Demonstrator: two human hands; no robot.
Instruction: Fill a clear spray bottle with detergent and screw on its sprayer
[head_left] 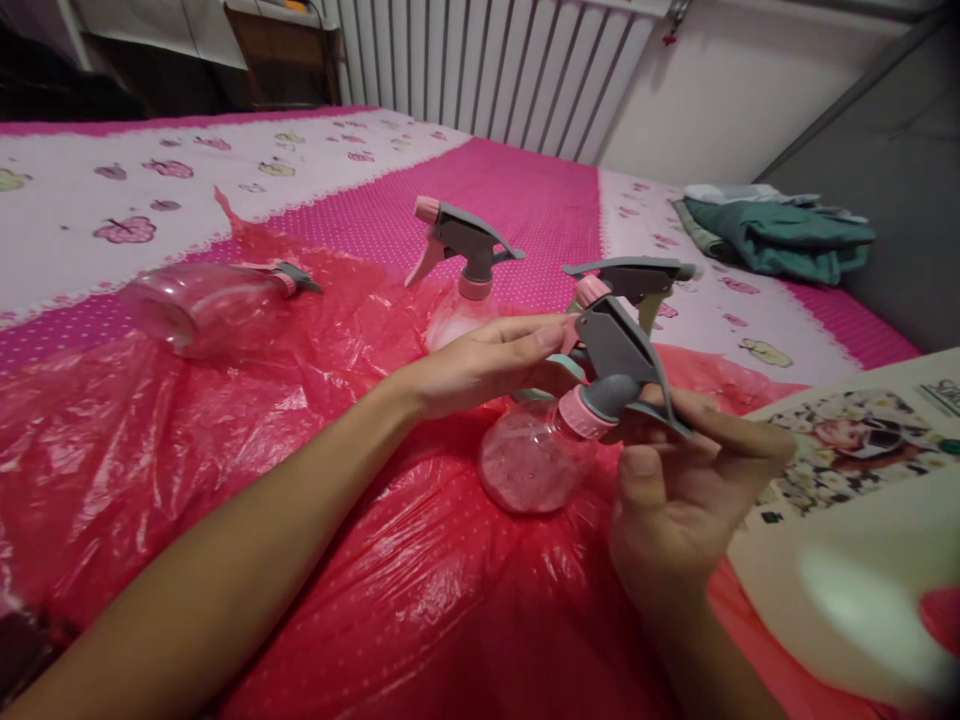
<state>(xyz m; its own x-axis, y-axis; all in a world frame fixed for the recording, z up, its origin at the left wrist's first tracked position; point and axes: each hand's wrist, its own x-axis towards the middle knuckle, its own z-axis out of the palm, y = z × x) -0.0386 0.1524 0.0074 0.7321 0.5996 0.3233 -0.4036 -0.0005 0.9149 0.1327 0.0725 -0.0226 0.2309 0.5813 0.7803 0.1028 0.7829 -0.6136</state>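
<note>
A clear spray bottle (pixel 536 465) with a pink collar and grey trigger head leans in front of me, its pink nozzle pointing up and left. My left hand (pixel 495 362) has its thumb and fingers closed at the trigger side of that head; some fingertips are hidden behind it. From the other side, my right hand (pixel 682 475) grips the back of the head near the neck, fingers partly hidden. Close behind stands another spray bottle with a grey head (pixel 634 275), its body mostly covered. Farther left, a third spray bottle (pixel 474 245) is upright.
Crinkled red plastic sheet (pixel 360 600) covers the bed (pixel 525 190). A pink-tinted spray bottle (pixel 217 305) lies on its side at left. To the right is a pale container with a picture label (pixel 862 440). Folded green cloth (pixel 780 230) lies farther back, near the radiator (pixel 487 70).
</note>
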